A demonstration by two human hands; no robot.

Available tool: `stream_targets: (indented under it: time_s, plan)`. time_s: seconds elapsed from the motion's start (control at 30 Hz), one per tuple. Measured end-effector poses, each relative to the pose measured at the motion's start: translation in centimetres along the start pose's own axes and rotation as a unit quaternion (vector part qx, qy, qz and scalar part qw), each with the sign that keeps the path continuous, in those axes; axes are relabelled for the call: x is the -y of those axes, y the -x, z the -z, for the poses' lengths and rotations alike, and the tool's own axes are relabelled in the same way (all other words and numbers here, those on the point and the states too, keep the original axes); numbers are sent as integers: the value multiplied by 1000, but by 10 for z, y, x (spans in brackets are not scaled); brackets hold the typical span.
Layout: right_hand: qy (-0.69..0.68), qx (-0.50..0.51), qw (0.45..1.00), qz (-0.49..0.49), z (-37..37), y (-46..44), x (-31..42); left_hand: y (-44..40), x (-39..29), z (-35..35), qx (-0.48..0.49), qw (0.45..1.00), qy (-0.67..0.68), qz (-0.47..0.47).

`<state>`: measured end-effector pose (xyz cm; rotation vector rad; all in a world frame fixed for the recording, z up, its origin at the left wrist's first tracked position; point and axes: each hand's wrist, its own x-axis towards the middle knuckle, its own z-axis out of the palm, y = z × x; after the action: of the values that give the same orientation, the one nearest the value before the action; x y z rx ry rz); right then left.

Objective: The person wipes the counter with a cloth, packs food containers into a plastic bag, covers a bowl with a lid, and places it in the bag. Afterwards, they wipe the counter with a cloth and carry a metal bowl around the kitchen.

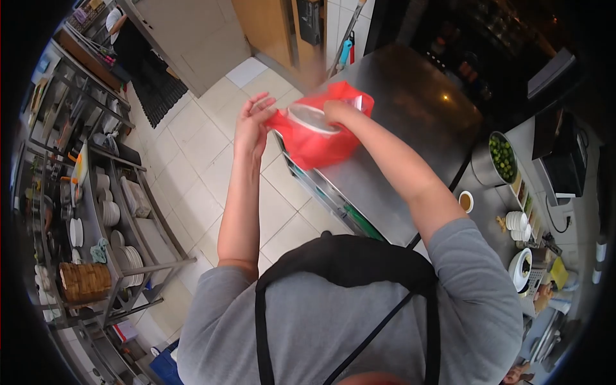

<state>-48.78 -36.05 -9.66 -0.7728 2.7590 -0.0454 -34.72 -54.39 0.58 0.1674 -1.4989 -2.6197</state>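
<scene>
A red plastic bag (321,151) hangs between my hands above the corner of a steel worktop, blurred by motion. Inside its mouth shows a round, clear-looking lid with a white rim (307,119), probably on a container whose lower part the bag hides. My left hand (254,122) is closed on the bag's left side, thumb and fingers pinching the plastic, with some fingertips raised. At the right of the mouth, my right hand (337,113) is closed on the bag beside the rim; its fingertips are partly hidden.
The steel worktop (404,109) extends ahead and right. Beyond it stand a pot of green limes (502,157), a cup of brown sauce (466,201) and stacked white bowls (516,221). Shelves with plates (131,264) line the left. Another person (131,48) is at the far left.
</scene>
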Motion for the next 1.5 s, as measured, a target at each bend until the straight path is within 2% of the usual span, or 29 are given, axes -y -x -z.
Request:
stream_targets:
  time_s: [0.03, 0.07, 0.13, 0.2, 0.27, 0.33, 0.37, 0.43, 0.6, 0.67, 0.73, 0.8, 0.87, 0.93, 1.0, 1.03, 1.07, 1.1, 1.17, 1.2, 1.23, 1.27, 1.3, 1.33, 1.37, 1.4, 1.47, 1.5]
  plan:
    - [-59, -12, 998, -6, -3, -1, -1, -8, 18, 3, -7, 999, -16, -32]
    - [-59, -10, 998, -5, -5, 0, -3, -12, 48, 10, 30, 987, -159, -19]
    - [47, 7, 998, 36, 2, 3, -2, -3, 46, 5, 69, 971, -208, 94]
    - [22, 12, 999, 42, 1, 2, -5, -8, 11, 13, 11, 996, -86, 0]
    - [0, 16, 999, 50, 5, 5, -4, -6, 9, 15, -10, 999, -43, 7]
    - [-166, 14, 986, -6, 35, 19, 6, -8, 26, 25, 27, 996, -68, 48]
    - [-166, 13, 986, -8, 43, 26, 11, -3, 31, 25, 15, 998, -45, 41]
    - [-158, -129, 978, 37, 57, 43, 19, 6, 24, 21, 8, 999, -38, 21]
    - [-145, -217, 963, -63, 131, 127, 10, 2, 33, 36, -11, 1000, -25, -16]
    - [-200, -302, 931, -48, 132, 160, -26, 6, 35, 38, -6, 999, -41, 0]
    - [-298, -300, 904, -70, 128, 200, -54, 13, 32, 34, -6, 997, -71, 9]
    - [-404, -242, 874, -120, 101, 229, -87, 20, 31, 31, -6, 995, -101, 17]
    - [-431, -200, 864, -165, 51, 247, -115, 24, 31, 29, -3, 980, -193, 41]
    - [-399, -169, 874, -218, -5, 258, -133, 27, 31, 22, 1, 978, -207, 29]
    - [-408, -139, 849, -306, -40, 265, -133, 27, 30, 15, 4, 975, -221, 16]
    - [-408, -139, 849, -306, -46, 263, -136, 25, 29, 12, -4, 964, -264, -27]
    - [-255, -107, 907, -318, -51, 261, -138, 23, 29, 10, -12, 950, -305, -71]
    - [-95, -73, 939, -322, -51, 258, -137, 20, 30, 11, -11, 950, -305, -73]
    - [-43, -282, 936, -205, -15, 240, -102, 11, 37, 15, -8, 882, -455, -118]
    - [-126, -273, 941, -155, 28, 226, -66, 8, 39, 12, -6, 882, -456, -122]
    - [-123, -362, 923, -54, 46, 204, -38, 5, 42, 7, -6, 875, -468, -125]
    - [-144, -359, 921, 49, 62, 185, -11, 3, 43, 2, -6, 868, -480, -128]
    - [-218, -291, 917, 166, 81, 173, 15, 0, 42, -4, -4, 867, -481, -132]
    - [-224, -240, 913, 242, 65, 133, 22, -3, 40, -9, 27, 834, -540, -107]
    - [-100, -143, 971, 166, 62, 106, 31, -5, 38, -14, 57, 796, -597, -82]
    - [26, -41, 995, 84, 59, 83, 31, -4, 38, -22, 57, 794, -599, -86]
    - [62, -90, 992, 65, 17, 30, -10, -2, 40, -45, -50, 595, -762, -251]
    - [95, -133, 986, 43, 6, 15, -21, 1, 37, -61, -36, 521, -799, -296]
